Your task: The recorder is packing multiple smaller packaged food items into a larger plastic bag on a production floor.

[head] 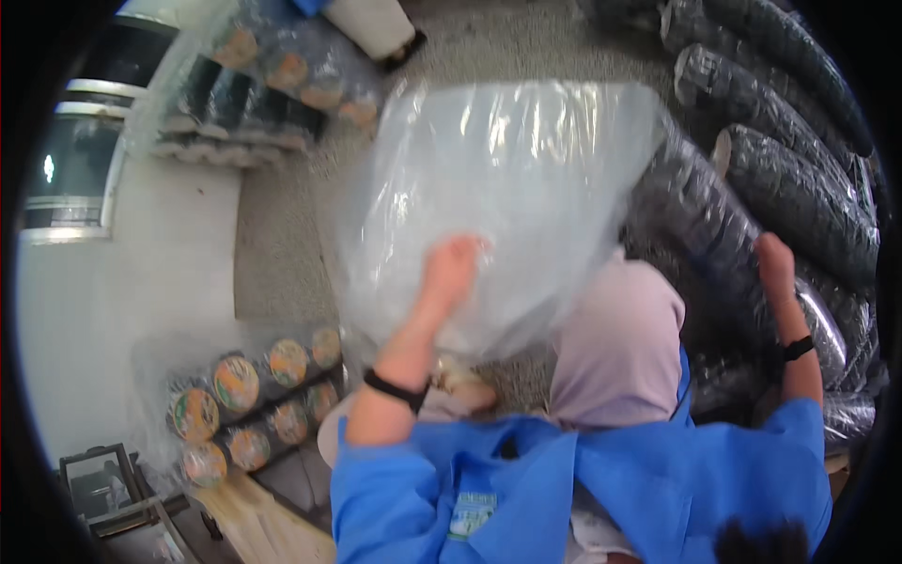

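Observation:
A large, pale, translucent plastic bag (507, 176) spreads in front of my knees, shiny and wrinkled at its far side. My left hand (453, 268) is closed in a fist over its near part, apparently gripping the film; blur hides the fingertips. To the right, a long dark roll wrapped in clear plastic (712, 204) slants from the bag's far right corner toward me. Curled at the roll's near right side is my right hand (775, 264). Whether it grips the wrapping cannot be seen.
Several dark plastic-wrapped rolls (796, 187) are piled on the right. Bagged rolls with round printed end labels (236, 384) stand at the lower left, and more wrapped rolls (239, 106) lie at the upper left by a white wall (169, 233). Another person's leg (373, 25) shows at the top.

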The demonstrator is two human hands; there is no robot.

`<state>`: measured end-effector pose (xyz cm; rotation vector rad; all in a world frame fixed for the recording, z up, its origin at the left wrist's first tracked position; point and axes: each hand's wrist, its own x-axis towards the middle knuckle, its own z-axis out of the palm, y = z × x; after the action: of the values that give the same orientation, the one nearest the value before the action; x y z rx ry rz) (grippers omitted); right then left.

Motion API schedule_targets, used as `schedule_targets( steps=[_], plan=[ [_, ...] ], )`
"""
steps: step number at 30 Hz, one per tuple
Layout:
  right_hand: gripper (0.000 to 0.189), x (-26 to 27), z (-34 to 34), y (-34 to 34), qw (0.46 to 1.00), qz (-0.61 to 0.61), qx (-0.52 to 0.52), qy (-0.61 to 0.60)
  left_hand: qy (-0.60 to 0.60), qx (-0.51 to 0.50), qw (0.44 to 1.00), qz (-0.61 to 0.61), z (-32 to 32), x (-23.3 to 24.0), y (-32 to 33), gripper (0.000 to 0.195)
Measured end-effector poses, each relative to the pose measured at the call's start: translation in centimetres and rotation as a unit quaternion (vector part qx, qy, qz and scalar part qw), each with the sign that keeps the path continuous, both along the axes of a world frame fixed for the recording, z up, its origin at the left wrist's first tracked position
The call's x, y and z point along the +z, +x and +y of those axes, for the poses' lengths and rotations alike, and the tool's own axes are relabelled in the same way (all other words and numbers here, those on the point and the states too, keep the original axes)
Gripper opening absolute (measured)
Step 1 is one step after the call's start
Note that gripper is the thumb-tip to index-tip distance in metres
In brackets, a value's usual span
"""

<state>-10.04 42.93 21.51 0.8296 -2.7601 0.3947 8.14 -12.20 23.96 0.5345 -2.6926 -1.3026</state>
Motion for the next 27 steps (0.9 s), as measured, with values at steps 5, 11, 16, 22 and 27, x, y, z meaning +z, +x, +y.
schedule_targets(
  steps=[5, 11, 16, 22, 27],
  plan=[
    [0.008, 8.0, -6.3, 1.3, 0.990, 0.015, 0.124, -0.072, 0.351, 0.229, 0.907, 0.030, -3.1, 6.6, -6.6, 0.028],
    [0.030, 4.3, -20.1, -1.0, 0.893, -0.139, 0.421, -0.074, 0.233, 0.152, 0.936, 0.216, -2.2, 9.1, -8.5, 0.025],
    [0.015, 0.3, -31.1, -1.2, 0.769, -0.224, 0.598, 0.027, 0.049, -0.010, 0.971, 0.233, 2.0, 7.0, -7.9, 0.022],
    [0.014, -5.5, -40.4, -4.2, 0.801, -0.294, 0.482, -0.201, 0.227, -0.151, 0.961, 0.048, 4.9, 5.0, -4.4, 0.031],
    [0.020, -2.0, -36.3, -12.1, 0.878, -0.301, 0.238, -0.287, 0.207, -0.057, 0.973, -0.081, -0.9, 6.6, 1.3, 0.048]
  ],
)
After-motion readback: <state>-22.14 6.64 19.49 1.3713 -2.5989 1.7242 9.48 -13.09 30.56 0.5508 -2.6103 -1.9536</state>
